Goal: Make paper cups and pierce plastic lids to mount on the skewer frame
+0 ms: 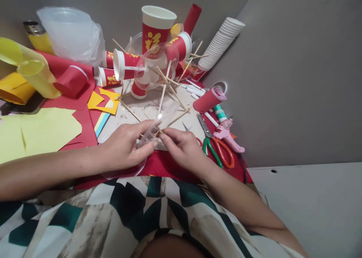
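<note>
My left hand (126,145) is closed around a clear plastic cup (161,123) lying on its side, fingers wrapped round its lower part. My right hand (182,147) pinches a thin wooden skewer (177,117) at the cup's side, fingertips touching the plastic. Both hands hover above a clear round plastic lid (121,172) and the red paper at the near edge. Behind them stands a structure of red paper cups (154,35) and skewers around a clear dome.
Scissors with green and orange handles (216,150) and a pink glue gun (229,136) lie right of my right hand. A red paper roll (209,99), white cup stack (220,43), yellow and red paper sheets (36,132), and a plastic bag (72,34) surround the work area.
</note>
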Tool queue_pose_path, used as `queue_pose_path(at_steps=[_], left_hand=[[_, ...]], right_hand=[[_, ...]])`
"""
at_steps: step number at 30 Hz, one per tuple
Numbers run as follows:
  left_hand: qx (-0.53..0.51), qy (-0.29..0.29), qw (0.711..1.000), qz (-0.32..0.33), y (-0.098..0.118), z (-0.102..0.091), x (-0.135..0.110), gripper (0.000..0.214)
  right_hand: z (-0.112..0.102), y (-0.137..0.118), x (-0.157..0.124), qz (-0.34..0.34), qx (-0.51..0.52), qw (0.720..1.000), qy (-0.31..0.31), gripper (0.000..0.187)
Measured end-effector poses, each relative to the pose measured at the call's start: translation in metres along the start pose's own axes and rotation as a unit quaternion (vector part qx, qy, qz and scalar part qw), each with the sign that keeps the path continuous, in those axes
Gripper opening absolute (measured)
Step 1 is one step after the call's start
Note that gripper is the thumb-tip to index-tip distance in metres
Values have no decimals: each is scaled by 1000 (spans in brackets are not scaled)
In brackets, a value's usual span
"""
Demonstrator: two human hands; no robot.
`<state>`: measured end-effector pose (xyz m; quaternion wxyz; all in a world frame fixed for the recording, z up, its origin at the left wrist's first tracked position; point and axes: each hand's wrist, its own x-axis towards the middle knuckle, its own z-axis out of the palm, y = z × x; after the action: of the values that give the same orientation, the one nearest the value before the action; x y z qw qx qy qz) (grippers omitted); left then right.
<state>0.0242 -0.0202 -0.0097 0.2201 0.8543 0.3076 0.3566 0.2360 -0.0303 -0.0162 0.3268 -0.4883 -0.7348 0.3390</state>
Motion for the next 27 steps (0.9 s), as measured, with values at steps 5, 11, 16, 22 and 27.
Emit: queue_pose_path(at_steps=[5, 11, 16, 22, 27], left_hand=[[-103, 38, 988, 107, -3, 0, 0, 76], [-89, 64, 978, 177, -20, 20, -4, 85], [-46, 54, 984, 161, -16, 17, -5, 78], [51, -49, 994, 82, 4, -8, -3, 68], [65, -83, 994, -8, 17, -20, -2, 58]], right_hand=[[-15, -9, 2, 109, 352, 929, -33, 30], [-11, -26, -2, 140, 484, 862, -52, 27], [-11, -24, -1, 108, 413, 903, -48, 29], [-9, -4, -5, -38, -14, 998, 38, 26], [-1, 3, -9, -64, -157, 984, 50, 27]])
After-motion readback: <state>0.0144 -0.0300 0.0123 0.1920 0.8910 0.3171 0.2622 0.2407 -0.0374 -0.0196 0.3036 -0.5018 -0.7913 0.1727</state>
